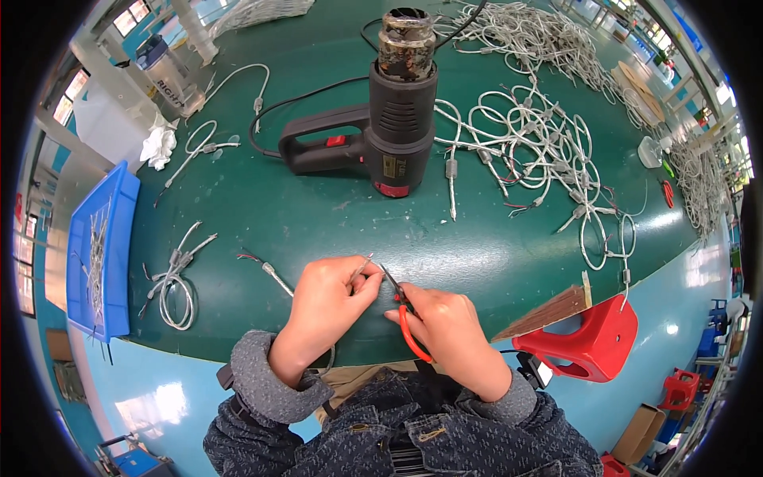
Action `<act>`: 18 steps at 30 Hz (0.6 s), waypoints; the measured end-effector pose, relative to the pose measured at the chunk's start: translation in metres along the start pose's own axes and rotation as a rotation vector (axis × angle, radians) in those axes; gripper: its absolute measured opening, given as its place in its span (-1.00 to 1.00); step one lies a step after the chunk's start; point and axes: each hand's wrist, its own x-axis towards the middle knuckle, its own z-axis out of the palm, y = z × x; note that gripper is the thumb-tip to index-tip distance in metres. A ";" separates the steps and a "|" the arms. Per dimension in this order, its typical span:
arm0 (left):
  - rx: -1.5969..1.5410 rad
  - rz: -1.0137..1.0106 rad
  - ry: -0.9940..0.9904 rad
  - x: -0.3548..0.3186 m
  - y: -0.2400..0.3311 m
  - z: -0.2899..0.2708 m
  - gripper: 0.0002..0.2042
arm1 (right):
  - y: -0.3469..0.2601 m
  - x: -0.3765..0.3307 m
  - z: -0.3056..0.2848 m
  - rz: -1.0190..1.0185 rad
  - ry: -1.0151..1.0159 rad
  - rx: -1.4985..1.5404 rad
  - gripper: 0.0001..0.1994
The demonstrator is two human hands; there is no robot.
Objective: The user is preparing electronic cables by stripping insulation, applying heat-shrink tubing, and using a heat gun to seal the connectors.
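Note:
My left hand (330, 296) is closed in a pinch on the end of a grey cable (361, 267), whose tip sticks up past the fingertips. To its left, a cable stretch with a grey bead (269, 269) and bare thin wires lies on the table, running under the hand; whether it is the same cable I cannot tell. My right hand (445, 318) grips a pair of scissors (412, 334) with orange-red handles. Their dark, narrow tips point up and left, just right of the cable end. The fingers partly hide the scissors' pivot.
A black heat gun (401, 119) stands nozzle up at the back middle of the green table (334, 215). Beaded cables (548, 143) lie tangled at the right. Left are a coiled cable (176, 294) and a blue tray (119, 262) holding wires. A red stool (608, 342) stands beyond the front edge.

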 end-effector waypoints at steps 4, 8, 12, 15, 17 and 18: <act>0.062 0.044 0.007 0.000 -0.004 0.000 -0.91 | -0.004 0.000 -0.004 0.014 -0.031 -0.071 -0.67; 0.193 0.089 0.043 0.002 -0.003 -0.004 -0.91 | -0.006 -0.001 -0.012 0.079 -0.069 -0.177 -0.68; 0.270 0.076 0.066 0.002 -0.007 -0.003 -0.89 | -0.003 -0.002 -0.016 0.062 -0.106 -0.261 -0.70; 0.299 0.113 0.071 0.001 -0.013 -0.003 -0.86 | 0.002 0.000 -0.028 0.019 -0.095 -0.323 -0.71; 0.294 0.095 0.055 0.001 -0.012 -0.005 -0.85 | 0.016 0.000 -0.048 0.106 0.128 -0.411 -0.70; 0.293 0.079 0.039 0.001 -0.009 -0.007 -0.85 | 0.024 0.001 -0.054 0.105 0.124 -0.414 -0.70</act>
